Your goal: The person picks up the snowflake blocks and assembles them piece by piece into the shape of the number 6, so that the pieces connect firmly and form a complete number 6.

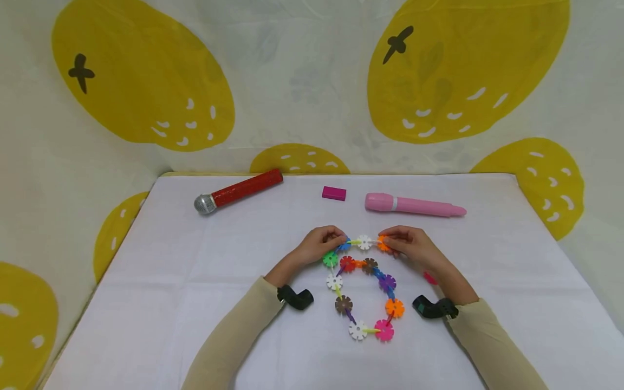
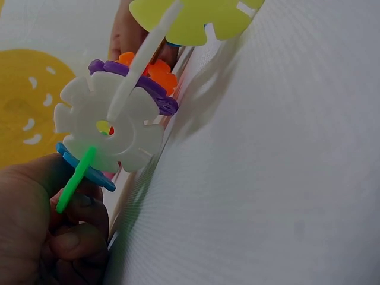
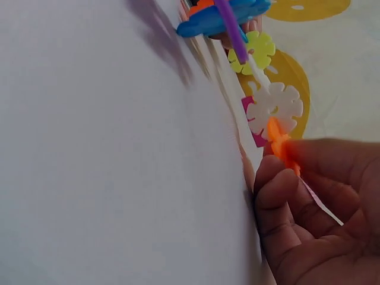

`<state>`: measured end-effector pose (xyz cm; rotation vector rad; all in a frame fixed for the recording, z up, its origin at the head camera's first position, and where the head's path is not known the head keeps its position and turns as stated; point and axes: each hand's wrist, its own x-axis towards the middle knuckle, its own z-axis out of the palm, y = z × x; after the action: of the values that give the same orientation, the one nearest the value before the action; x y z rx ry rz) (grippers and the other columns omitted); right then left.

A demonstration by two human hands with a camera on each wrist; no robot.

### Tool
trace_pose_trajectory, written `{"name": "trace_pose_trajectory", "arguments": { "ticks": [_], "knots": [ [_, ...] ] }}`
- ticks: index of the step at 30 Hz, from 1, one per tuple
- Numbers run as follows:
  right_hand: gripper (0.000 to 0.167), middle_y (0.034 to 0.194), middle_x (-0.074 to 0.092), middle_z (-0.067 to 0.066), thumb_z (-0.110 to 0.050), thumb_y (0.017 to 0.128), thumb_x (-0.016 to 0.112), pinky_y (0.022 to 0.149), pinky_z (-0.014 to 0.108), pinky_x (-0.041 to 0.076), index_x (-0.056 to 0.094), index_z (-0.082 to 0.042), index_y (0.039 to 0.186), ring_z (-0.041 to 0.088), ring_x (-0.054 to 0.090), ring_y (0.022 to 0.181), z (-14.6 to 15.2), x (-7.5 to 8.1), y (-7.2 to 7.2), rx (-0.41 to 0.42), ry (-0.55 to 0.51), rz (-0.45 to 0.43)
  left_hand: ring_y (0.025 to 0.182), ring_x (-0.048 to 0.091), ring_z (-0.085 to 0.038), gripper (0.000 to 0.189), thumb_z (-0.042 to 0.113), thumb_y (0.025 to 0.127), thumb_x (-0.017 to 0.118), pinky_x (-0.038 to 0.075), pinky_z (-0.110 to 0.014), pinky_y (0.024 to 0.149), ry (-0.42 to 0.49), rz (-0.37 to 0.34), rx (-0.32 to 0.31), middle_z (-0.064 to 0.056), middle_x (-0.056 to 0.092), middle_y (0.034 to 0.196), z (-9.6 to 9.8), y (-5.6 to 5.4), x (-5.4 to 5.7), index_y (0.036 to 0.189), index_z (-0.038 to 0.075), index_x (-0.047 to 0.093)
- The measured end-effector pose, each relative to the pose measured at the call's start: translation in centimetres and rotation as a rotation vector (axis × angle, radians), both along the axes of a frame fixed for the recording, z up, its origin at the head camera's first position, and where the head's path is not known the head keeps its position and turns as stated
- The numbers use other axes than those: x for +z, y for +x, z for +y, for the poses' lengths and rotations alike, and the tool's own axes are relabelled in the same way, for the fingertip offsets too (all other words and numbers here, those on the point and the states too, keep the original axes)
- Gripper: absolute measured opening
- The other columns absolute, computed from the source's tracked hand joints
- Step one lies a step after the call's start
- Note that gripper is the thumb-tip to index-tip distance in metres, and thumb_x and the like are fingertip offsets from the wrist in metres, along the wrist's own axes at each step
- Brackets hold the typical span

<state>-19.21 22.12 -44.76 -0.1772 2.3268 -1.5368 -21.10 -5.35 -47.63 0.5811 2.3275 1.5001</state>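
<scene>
A chain of colourful notched snowflake discs [image 1: 394,309] lies in a loop on the white cloth, with a short row branching off along its top. At the row's left end, my left hand [image 1: 319,245] pinches a blue disc [image 2: 102,178] beside a green one [image 1: 330,259]. An orange disc [image 3: 284,148] at the other end is pinched between the thumb and fingers of my right hand [image 1: 414,246]. Between the two hands a white disc [image 1: 364,242] stretches the row. The right fingertips partly cover the orange disc.
Behind the hands lie a red microphone [image 1: 246,188] with a silver head, a magenta block [image 1: 334,193] and a pink microphone-shaped thing [image 1: 419,205]. A small red-pink piece [image 1: 430,278] shows beside the right wrist. The patterned cloth wall [image 1: 302,81] rises at the table's far edge.
</scene>
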Motion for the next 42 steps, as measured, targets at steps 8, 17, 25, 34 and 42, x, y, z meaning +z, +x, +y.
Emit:
{"name": "trace_pose_trajectory", "arguments": {
  "ticks": [8,17,25,34,42],
  "knots": [
    [0.041,0.095,0.065,0.012,-0.025,0.097,0.062,0.069,0.024,0.051,0.058,0.003,0.127,0.019,0.058,0.078,1.0,0.5,0.5,0.038,0.059,0.007,0.071,0.049,-0.009,0.022,0.019,0.099,0.058,0.041,-0.018,0.065,0.004,-0.001,0.004,-0.006,0.062,0.087,0.1,0.1,0.1,0.107,0.001,0.066],
    [0.037,0.091,0.065,0.012,-0.025,0.097,0.062,0.067,0.024,0.051,0.061,0.003,0.121,0.02,0.06,0.077,3.3,0.4,0.8,0.072,0.105,0.003,0.073,0.05,-0.01,0.023,0.021,0.099,0.058,0.042,-0.017,0.065,-0.005,-0.023,0.017,-0.005,0.062,0.088,-0.1,0.0,0.1,0.109,0.002,0.066],
    [0.033,0.1,0.067,0.015,-0.021,0.095,0.065,0.068,0.024,0.052,0.063,0.003,0.119,0.018,0.06,0.079,5.6,0.9,1.4,0.148,0.156,0.04,0.072,0.05,-0.01,0.023,0.021,0.099,0.058,0.042,-0.018,0.065,0.009,-0.027,0.012,-0.006,0.062,0.088,-0.1,0.0,0.0,0.109,0.001,0.066],
    [0.033,0.1,0.066,0.011,-0.014,0.087,0.074,0.069,0.022,0.051,0.065,0.0,0.115,0.014,0.06,0.081,8.1,1.1,1.7,0.314,0.173,0.133,0.072,0.051,-0.01,0.023,0.021,0.099,0.058,0.042,-0.018,0.065,0.015,-0.027,0.019,-0.006,0.062,0.089,-0.1,0.0,0.2,0.11,0.001,0.065],
    [0.037,0.098,0.062,0.008,-0.011,0.081,0.079,0.061,0.023,0.045,0.064,-0.005,0.115,0.02,0.052,0.075,9.5,1.2,2.2,0.474,0.158,0.177,0.071,0.05,-0.01,0.022,0.019,0.099,0.059,0.042,-0.018,0.064,0.031,-0.024,0.025,-0.006,0.063,0.088,0.0,0.0,-0.1,0.11,0.001,0.065]
  ]
}}
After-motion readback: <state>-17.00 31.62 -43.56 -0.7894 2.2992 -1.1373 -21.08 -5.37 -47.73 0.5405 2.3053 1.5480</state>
